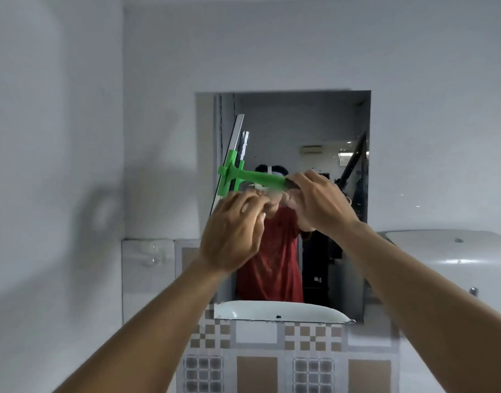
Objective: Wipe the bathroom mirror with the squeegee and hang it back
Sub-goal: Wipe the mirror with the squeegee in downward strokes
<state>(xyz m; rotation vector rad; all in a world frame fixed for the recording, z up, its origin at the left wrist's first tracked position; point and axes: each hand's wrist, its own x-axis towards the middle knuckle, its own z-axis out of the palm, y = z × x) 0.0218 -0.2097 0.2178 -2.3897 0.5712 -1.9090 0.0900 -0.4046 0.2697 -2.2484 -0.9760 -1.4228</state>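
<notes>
The right hand (pixel 314 202), grip clamped on the green squeegee (pixel 252 178) handle (left hand (pixel 232 236) curled beside, grip unclear), seems mid-wipe at the mirror (pixel 314 123)'s left edge; next likely needs a steady pull across.

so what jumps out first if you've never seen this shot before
The bright green squeegee stands out at centre, its blade upright along the left edge of the mirror. The right hand grips the handle's end, and the left hand is raised just below it. Checkered brown-and-white tiles run beneath the mirror.
</notes>
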